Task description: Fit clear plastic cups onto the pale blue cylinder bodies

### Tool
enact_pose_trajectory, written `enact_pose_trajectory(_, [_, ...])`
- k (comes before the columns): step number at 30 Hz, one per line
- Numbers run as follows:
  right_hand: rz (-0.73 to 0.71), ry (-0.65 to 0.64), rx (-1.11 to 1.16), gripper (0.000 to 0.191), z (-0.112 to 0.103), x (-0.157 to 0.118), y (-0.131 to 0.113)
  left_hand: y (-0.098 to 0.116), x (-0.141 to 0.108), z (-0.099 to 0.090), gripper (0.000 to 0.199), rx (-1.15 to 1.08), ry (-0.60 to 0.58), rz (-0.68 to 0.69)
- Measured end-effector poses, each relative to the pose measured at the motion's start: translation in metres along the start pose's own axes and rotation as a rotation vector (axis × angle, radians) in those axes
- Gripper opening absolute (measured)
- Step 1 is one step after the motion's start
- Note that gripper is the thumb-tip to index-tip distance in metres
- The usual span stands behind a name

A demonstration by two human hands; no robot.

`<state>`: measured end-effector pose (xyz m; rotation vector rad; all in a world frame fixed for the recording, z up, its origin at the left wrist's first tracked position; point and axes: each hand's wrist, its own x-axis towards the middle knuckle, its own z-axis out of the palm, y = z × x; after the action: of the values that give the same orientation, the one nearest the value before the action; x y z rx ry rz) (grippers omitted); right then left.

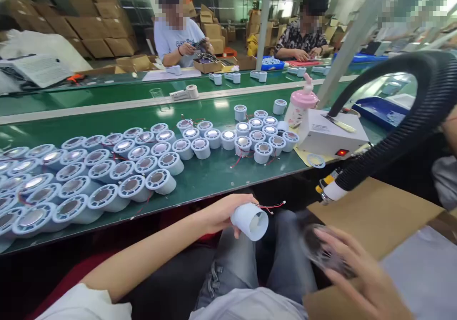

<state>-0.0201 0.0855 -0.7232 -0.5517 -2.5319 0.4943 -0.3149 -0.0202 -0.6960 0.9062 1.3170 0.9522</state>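
Observation:
My left hand (224, 213) grips a white cylindrical fan housing (250, 221) over my lap, its open end facing me and thin red wires (273, 207) trailing from it to the right. My right hand (352, 272) is lower right, motion-blurred, holding a dark blurred thing (321, 251) that I cannot make out. On the green bench (210, 177) ahead, several matching white housings (143, 165) with shiny round centres stand in rows from the left edge to the middle.
A white box (328, 136) with a lit red switch stands at the right, with a pink-capped bottle (302, 105) behind it. A black corrugated hose (400, 134) arcs over a cardboard box (374, 210). Two people sit across a second green bench.

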Motion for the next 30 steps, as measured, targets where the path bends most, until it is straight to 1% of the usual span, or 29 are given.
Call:
enact_pose_trajectory(1, [-0.042, -0.032, -0.009, 0.042, 0.007, 0.007, -0.009, -0.006, 0.008, 0.009, 0.044, 0.008, -0.046, -0.019])
enact_pose_trajectory(2, [-0.081, -0.043, -0.033, 0.046, 0.015, 0.016, -0.018, -0.011, 0.014, 0.015, 0.044, 0.027, -0.067, -0.02])
enact_pose_trajectory(3, [-0.088, -0.018, -0.074, 0.047, 0.023, 0.025, -0.024, -0.013, 0.018, 0.018, 0.042, 0.051, -0.074, -0.008])
enact_pose_trajectory(5, [-0.048, -0.012, -0.145, 0.046, 0.035, 0.043, -0.03, -0.014, 0.02, 0.02, 0.035, 0.097, -0.06, 0.035])
enact_pose_trajectory(7, [0.017, -0.089, -0.136, 0.042, 0.041, 0.053, -0.03, -0.012, 0.017, 0.018, 0.027, 0.177, -0.006, 0.128])
enact_pose_trajectory(8, [0.053, -0.149, -0.086, 0.039, 0.043, 0.055, -0.029, -0.012, 0.015, 0.017, 0.023, 0.237, 0.027, 0.196])
enact_pose_trajectory(10, [0.13, -0.239, 0.083, 0.032, 0.043, 0.055, -0.026, -0.014, 0.012, 0.016, 0.02, 0.363, 0.089, 0.336])
enact_pose_trajectory(12, [0.211, -0.265, 0.265, 0.021, 0.042, 0.054, -0.024, -0.019, 0.011, 0.017, 0.02, 0.447, 0.145, 0.412])
enact_pose_trajectory(13, [0.244, -0.264, 0.341, 0.014, 0.041, 0.054, -0.024, -0.023, 0.011, 0.018, 0.023, 0.456, 0.17, 0.412])
enact_pose_trajectory(14, [0.269, -0.261, 0.405, 0.01, 0.04, 0.054, -0.024, -0.026, 0.011, 0.019, 0.03, 0.455, 0.196, 0.409])
enact_pose_trajectory(16, [0.319, -0.255, 0.516, 0.021, 0.038, 0.055, -0.026, -0.031, 0.012, 0.02, 0.051, 0.451, 0.222, 0.42])
enact_pose_trajectory(18, [0.384, -0.223, 0.617, 0.03, 0.037, 0.056, -0.027, -0.034, 0.013, 0.021, 0.063, 0.468, 0.198, 0.468])
enact_pose_trajectory(22, [0.524, -0.103, 0.806, 0.033, 0.035, 0.056, -0.026, -0.036, 0.014, 0.018, 0.065, 0.551, 0.1, 0.56])
enact_pose_trajectory(24, [0.597, -0.078, 0.937, 0.034, 0.034, 0.056, -0.025, -0.035, 0.013, 0.017, 0.07, 0.517, 0.03, 0.547])
enact_pose_trajectory(27, [0.696, -0.077, 1.09, 0.032, 0.034, 0.056, -0.022, -0.034, 0.011, 0.02, 0.073, 0.364, -0.055, 0.452])
enact_pose_trajectory(28, [0.696, -0.079, 1.115, 0.03, 0.034, 0.056, -0.02, -0.034, 0.01, 0.021, 0.072, 0.311, -0.066, 0.418])
enact_pose_trajectory(29, [0.661, -0.077, 1.13, 0.026, 0.034, 0.055, -0.019, -0.034, 0.009, 0.023, 0.071, 0.258, -0.067, 0.385])
enact_pose_trajectory(30, [0.595, -0.081, 1.122, 0.022, 0.034, 0.054, -0.018, -0.034, 0.008, 0.024, 0.07, 0.201, -0.065, 0.358])
